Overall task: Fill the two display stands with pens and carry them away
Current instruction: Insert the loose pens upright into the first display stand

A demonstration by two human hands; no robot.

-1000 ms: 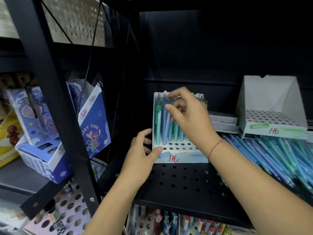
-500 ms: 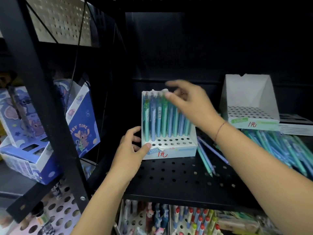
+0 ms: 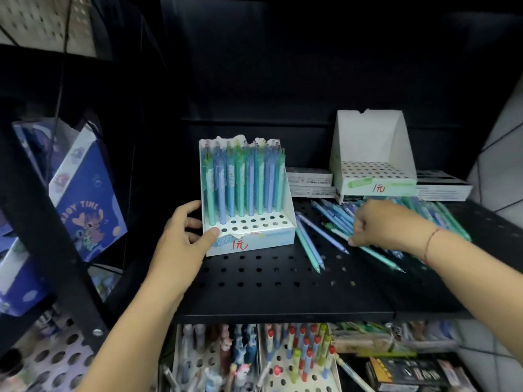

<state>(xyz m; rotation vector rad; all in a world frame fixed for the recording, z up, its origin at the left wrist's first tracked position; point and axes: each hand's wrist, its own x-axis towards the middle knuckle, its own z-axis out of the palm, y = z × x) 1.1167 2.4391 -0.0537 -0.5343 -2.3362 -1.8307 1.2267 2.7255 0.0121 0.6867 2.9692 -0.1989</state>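
A white display stand, its back rows full of upright blue and green pens and its front holes bare, stands on the black perforated shelf. My left hand grips its front left corner, thumb on the top edge. A second white stand with no pens in it sits at the back right. Loose blue and green pens lie in a heap in front of it. My right hand rests on that heap, its fingers curled down onto a pen.
Flat white boxes lie stacked behind the stands. Blue cartoon-print boxes fill the shelf at left, past a black upright post. Below the shelf are more pen displays. A tiled wall closes the right side.
My right hand left the tops of the pens in the first stand and went down and right to the loose heap. My left hand has kept its hold on the stand's corner.
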